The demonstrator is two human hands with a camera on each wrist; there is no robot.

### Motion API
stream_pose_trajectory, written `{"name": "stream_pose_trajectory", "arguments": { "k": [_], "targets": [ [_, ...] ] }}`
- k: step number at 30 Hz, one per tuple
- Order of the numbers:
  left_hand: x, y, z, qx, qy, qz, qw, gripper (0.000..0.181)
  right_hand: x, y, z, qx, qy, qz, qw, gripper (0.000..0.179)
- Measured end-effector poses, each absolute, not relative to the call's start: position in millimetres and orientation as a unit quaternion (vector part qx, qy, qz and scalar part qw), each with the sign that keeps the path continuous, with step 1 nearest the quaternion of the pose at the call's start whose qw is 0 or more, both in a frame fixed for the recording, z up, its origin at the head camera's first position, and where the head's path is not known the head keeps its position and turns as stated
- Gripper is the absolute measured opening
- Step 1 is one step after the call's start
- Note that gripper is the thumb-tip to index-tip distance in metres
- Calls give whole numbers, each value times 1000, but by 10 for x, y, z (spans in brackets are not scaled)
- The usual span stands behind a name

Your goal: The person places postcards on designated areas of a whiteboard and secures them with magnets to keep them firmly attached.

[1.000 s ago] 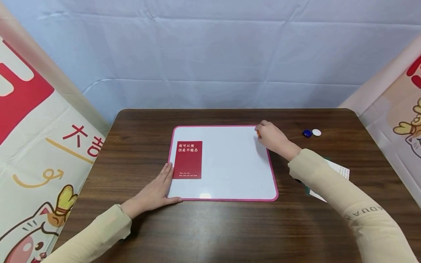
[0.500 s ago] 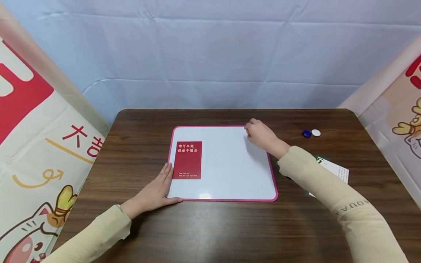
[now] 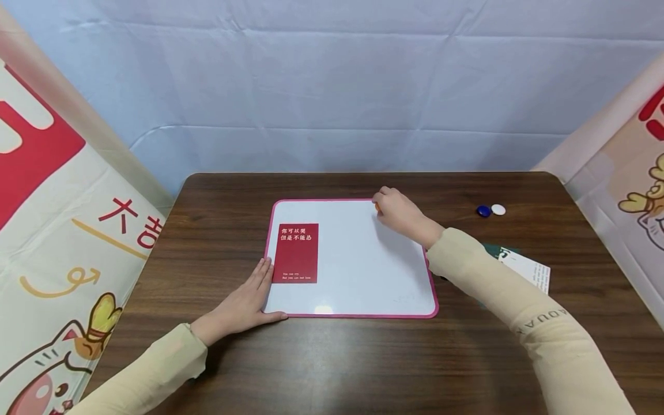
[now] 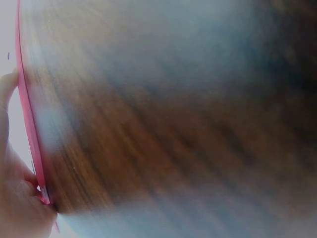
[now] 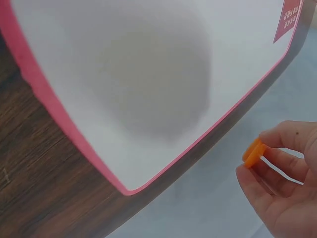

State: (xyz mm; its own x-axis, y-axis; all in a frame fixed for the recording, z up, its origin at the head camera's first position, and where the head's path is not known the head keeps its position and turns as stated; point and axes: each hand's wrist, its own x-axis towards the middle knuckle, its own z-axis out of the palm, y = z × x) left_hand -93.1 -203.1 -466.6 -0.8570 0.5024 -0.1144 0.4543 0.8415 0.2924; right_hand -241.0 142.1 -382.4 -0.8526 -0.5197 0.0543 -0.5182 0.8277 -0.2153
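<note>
Left hand (image 3: 242, 304), fingers straight, rests at the near-left corner of a white rectangular board (image 3: 365, 271) with pink edging; if it eased off, the board could slide. On the board's left side lies a flat red card (image 3: 295, 256) with white lettering; a bump might shift it. Right hand (image 3: 403, 215) pinches a small orange plastic-looking disc (image 5: 254, 152) near the far edge; a slack hold could drop it.

A creased, pale blue cloth (image 3: 332, 86) hangs behind the dark wood-grain tabletop (image 3: 332, 363); cartoon-printed banners (image 3: 57, 236) flank it.
</note>
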Motion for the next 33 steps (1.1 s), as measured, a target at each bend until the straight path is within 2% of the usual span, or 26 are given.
{"name": "stream_pose_trajectory", "arguments": {
  "k": [10, 33],
  "targets": [
    [-930, -2023, -4652, 252, 954, 134, 92, 108, -2405, 1249, -3817, -298, 946, -122, -20, 21],
    [-930, -2031, -4682, 248, 956, 128, 95, 107, -2415, 881, -3904, -313, 938, -145, -9, 23]
  ]
}}
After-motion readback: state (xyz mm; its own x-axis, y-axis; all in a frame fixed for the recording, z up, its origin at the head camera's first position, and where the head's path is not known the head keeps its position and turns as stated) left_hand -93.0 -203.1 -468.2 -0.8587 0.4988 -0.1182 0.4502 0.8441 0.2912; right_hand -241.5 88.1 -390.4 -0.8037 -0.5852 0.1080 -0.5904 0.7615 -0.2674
